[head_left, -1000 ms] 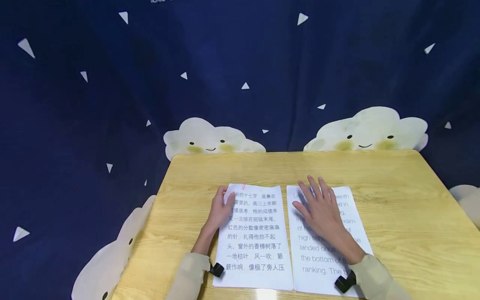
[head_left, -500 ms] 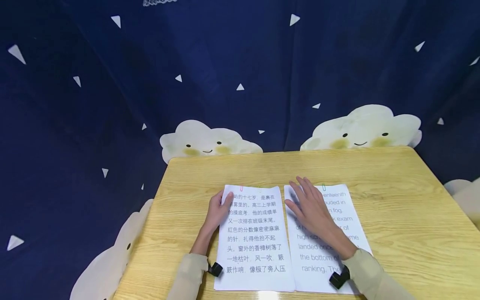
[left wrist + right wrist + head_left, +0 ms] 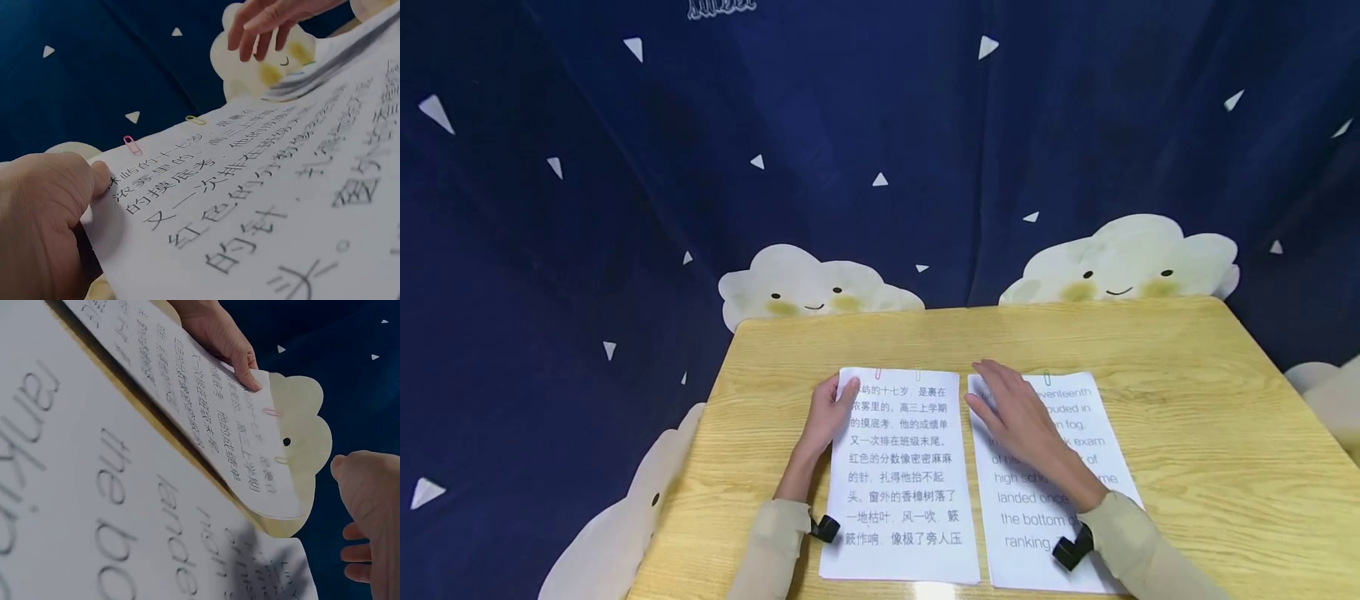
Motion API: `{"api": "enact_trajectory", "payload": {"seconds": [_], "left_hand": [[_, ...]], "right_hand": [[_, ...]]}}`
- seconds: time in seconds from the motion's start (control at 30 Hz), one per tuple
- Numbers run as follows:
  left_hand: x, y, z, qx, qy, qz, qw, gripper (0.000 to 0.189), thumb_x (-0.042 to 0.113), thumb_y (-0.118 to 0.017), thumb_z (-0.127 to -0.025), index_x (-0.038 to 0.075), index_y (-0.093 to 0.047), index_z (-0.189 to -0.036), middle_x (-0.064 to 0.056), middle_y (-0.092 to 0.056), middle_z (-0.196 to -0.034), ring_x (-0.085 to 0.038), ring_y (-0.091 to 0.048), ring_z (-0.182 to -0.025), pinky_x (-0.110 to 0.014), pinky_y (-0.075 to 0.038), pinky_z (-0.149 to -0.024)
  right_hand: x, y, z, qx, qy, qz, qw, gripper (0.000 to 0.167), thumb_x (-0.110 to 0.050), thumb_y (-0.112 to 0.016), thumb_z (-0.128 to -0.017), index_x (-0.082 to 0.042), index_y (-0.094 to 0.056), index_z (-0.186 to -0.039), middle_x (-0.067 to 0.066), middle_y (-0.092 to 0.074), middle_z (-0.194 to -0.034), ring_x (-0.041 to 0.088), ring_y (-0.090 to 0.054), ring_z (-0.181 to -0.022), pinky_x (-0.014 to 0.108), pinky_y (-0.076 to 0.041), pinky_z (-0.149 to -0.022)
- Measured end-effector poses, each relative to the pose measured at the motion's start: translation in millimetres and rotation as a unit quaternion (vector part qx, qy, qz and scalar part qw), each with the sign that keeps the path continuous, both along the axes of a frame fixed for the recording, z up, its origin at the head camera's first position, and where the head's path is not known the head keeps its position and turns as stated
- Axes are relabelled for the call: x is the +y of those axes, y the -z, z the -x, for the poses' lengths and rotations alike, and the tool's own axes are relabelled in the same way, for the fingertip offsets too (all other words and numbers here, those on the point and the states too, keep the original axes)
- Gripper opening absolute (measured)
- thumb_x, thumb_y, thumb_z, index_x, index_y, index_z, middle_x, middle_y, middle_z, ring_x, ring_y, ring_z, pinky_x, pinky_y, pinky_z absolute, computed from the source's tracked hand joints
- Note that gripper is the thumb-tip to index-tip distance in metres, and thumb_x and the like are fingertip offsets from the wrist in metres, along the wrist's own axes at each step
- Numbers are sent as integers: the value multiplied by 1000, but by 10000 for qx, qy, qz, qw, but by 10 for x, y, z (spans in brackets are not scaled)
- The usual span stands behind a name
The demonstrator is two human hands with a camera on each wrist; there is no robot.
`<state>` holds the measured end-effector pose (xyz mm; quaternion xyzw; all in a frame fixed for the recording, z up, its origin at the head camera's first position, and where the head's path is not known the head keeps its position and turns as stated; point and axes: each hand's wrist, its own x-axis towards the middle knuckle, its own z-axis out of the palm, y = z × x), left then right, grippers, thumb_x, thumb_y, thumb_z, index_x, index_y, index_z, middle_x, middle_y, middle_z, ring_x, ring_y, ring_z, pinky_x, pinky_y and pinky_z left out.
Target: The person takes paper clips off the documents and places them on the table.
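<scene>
My left hand (image 3: 827,412) grips the upper left edge of a stack of white sheets (image 3: 898,492) printed in Chinese, thumb on top and fingers beneath. A pink paper clip (image 3: 132,145) and a yellow paper clip (image 3: 195,119) sit on the stack's top edge. Beside it lie sheets printed in English (image 3: 1015,500), a green paper clip (image 3: 1047,379) at their top. Over these my right hand (image 3: 1022,421) hovers with fingers loosely extended, holding nothing and covering some lines. The right wrist view shows that hand (image 3: 375,506) raised apart from the paper.
Both sets of sheets lie on a light wooden table (image 3: 1195,433), a narrow gap between them. Behind stands a dark blue curtain (image 3: 850,100) with white triangles and smiling clouds. Black wrist cameras (image 3: 826,528) are strapped over both beige sleeves (image 3: 1131,537).
The Chinese sheets have shifted slightly left with my left hand, widening the gap. My right hand has drawn left and its fingers have come together, uncovering the green paper clip.
</scene>
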<state>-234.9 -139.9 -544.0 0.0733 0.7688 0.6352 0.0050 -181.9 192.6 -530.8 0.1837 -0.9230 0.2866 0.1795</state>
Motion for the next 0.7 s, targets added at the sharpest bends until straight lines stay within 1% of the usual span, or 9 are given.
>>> {"api": "enact_trajectory", "payload": {"seconds": [0.07, 0.2, 0.23, 0.3, 0.37, 0.43, 0.53, 0.6, 0.7], "left_hand": [[7, -116, -45, -18, -20, -113, 9999, 24, 15, -58, -109, -4, -70, -117, -20, -73, -84, -19, -66, -63, -23, -52, -57], [7, -234, -67, -85, -47, -288, 9995, 23, 10, -55, -109, -7, -69, -118, -25, -72, -85, -23, -66, -64, -24, -52, -57], [4, -251, -70, -83, -30, -331, 9994, 24, 9, -55, -109, -8, -69, -119, -25, -72, -86, -22, -66, -64, -24, -52, -57], [-5, -217, -46, -117, -51, -386, 9992, 24, 11, -54, -110, -6, -68, -121, -23, -73, -86, -20, -66, -64, -24, -52, -57], [1, -225, -54, -119, -64, -462, 9988, 26, 14, -56, -109, -4, -68, -123, -21, -74, -87, -18, -66, -63, -23, -52, -56], [11, -248, -67, -130, -58, -514, 9986, 27, 16, -57, -109, -3, -69, -124, -19, -75, -88, -17, -67, -63, -23, -52, -56], [29, -293, -89, -104, -38, -576, 9983, 28, 21, -59, -109, -1, -70, -123, -17, -76, -88, -16, -68, -64, -23, -53, -56], [39, -324, -107, -61, 0, -623, 9980, 29, 23, -59, -109, 0, -70, -122, -17, -76, -89, -16, -69, -64, -23, -54, -56], [53, -359, -133, 10, 33, -671, 9977, 28, 23, -59, -109, 1, -70, -122, -18, -76, -88, -17, -70, -63, -24, -54, -55]], "right_hand": [[-23, -12, 18, -36, -17, 8, 10000, 57, -37, -61, -106, -5, -50, -151, 19, -54, -150, 39, -50, -140, 57, -39, -113], [-62, -64, 50, -246, -89, 199, 9995, 56, -38, -59, -107, -6, -50, -152, 17, -57, -148, 39, -55, -135, 58, -43, -110], [-70, -82, 58, -343, -101, 273, 9990, 56, -39, -58, -108, -6, -50, -152, 17, -57, -148, 38, -57, -134, 58, -44, -109], [-88, -121, 70, -510, -111, 389, 9979, 57, -42, -56, -108, -8, -49, -154, 15, -58, -148, 36, -60, -130, 57, -46, -106], [-103, -158, 93, -585, -132, 463, 9971, 57, -43, -54, -109, -8, -48, -154, 14, -58, -148, 34, -62, -126, 57, -48, -102], [-117, -203, 117, -589, -140, 496, 9969, 57, -43, -54, -109, -9, -48, -154, 13, -58, -149, 32, -65, -122, 56, -50, -99], [-136, -277, 166, -464, -204, 524, 9973, 56, -42, -55, -109, -8, -49, -153, 13, -58, -148, 31, -65, -119, 55, -52, -97], [-149, -334, 192, -415, -253, 547, 9973, 55, -41, -56, -109, -9, -50, -153, 11, -60, -147, 30, -65, -119, 54, -52, -96], [-175, -424, 228, -424, -431, 627, 9962, 53, -39, -58, -108, -11, -51, -152, 10, -61, -144, 30, -65, -120, 53, -51, -98]]}}
